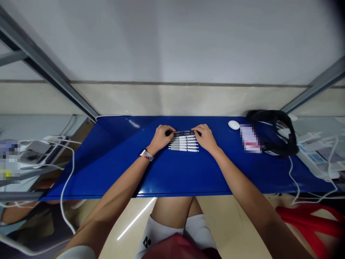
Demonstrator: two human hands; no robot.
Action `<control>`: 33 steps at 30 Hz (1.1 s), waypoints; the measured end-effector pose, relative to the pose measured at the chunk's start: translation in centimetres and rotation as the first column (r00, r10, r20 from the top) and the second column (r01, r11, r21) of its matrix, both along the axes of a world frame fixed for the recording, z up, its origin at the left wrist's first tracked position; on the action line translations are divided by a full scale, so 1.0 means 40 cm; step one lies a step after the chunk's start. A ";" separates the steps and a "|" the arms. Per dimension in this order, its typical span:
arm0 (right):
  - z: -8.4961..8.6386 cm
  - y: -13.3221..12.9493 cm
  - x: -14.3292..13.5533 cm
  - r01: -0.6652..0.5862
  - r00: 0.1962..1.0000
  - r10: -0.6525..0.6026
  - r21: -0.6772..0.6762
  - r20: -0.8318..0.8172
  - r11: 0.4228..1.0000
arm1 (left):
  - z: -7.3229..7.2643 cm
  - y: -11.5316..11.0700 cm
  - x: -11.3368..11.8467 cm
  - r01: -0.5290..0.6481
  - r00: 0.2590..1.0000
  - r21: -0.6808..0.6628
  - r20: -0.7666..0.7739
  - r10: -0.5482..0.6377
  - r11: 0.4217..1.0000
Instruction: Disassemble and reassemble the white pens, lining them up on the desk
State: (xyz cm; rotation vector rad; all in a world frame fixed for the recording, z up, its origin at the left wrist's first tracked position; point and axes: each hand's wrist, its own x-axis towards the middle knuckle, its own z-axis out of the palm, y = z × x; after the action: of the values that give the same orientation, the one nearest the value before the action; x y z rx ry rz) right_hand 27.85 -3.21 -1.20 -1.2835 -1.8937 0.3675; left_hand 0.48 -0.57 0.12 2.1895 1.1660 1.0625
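Two bare forearms reach forward over a blue mat (113, 169). Left hand (161, 137), with a bracelet (147, 155) at the wrist, and right hand (206, 137) each pinch one end of a dark pen (184, 133), fingers curled closed on it. It lies at the far edge of a row of white pens (184, 144), mid-mat. Further right: white mouse (234, 125), black headset (279, 131).

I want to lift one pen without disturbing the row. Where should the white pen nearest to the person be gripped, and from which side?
Probably at its two ends, from the near side. The nearest white pen lies crosswise at the edge of the row of pens, so only its near flank and tips are free. The left hand and right hand rest at the row's ends, on the blue mat.
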 end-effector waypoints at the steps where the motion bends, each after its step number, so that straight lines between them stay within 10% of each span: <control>1: 0.001 -0.002 -0.001 0.004 1.000 -0.004 0.002 0.008 1.000 | 0.000 -0.001 0.001 -0.002 1.000 -0.001 -0.005 0.002 1.000; 10: 0.013 -0.022 -0.010 0.028 1.000 -0.028 -0.025 -0.014 0.999 | -0.005 -0.005 0.008 -0.012 1.000 -0.020 0.017 0.012 1.000; 18: -0.001 -0.033 -0.059 -0.052 0.890 -0.060 -0.232 -0.452 0.971 | -0.004 -0.043 0.060 0.010 0.907 -0.257 0.409 0.099 0.966; 33: 0.001 -0.056 -0.126 0.140 0.927 -0.176 -0.129 -0.331 0.982 | 0.000 -0.080 0.099 -0.036 0.847 -0.330 0.492 0.204 0.943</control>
State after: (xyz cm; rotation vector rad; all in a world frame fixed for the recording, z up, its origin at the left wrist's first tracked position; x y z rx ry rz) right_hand 22.82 -5.47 -1.16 -1.3336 -1.4849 0.5706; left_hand 4.45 -3.77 0.11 1.4683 1.1280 1.3172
